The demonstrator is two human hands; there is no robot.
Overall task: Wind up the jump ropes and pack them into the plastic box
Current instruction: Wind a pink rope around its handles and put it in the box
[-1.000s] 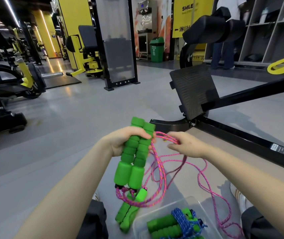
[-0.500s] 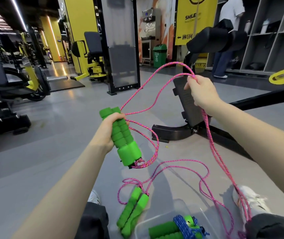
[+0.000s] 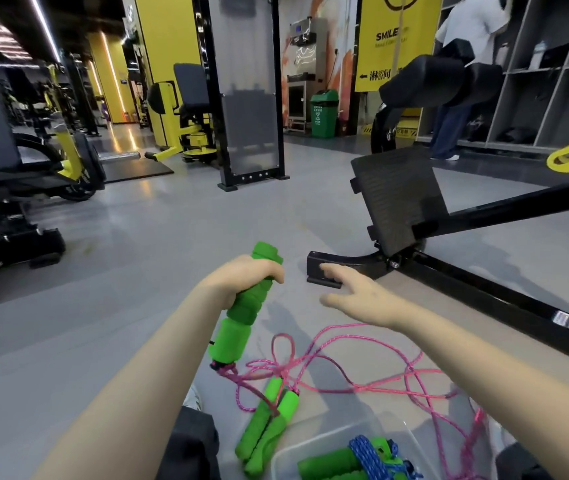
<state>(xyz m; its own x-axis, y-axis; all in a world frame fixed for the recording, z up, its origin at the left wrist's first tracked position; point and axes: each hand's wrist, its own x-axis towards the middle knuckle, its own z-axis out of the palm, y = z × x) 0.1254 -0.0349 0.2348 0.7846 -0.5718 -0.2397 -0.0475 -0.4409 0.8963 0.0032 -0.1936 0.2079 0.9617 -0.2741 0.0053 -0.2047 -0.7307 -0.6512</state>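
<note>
A: So, what is gripped by the left hand (image 3: 241,282)?
B: Green foam handles (image 3: 238,327); their pink rope (image 3: 373,388) is strewn over the floor (image 3: 130,306). The right hand (image 3: 362,296) is spread, nothing held. A blue rope (image 3: 368,455) is packed in the plastic box (image 3: 310,445).

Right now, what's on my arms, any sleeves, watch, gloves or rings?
Nothing worn shows. The left arm and the right arm are bare right up to the frame's edge: no sleeves, no watch or bracelet at either wrist, no gloves, and no rings that I can make out.

Two pink ropes (image 3: 229,370), one blue rope (image 3: 366,455), one plastic box (image 3: 328,441).
</note>
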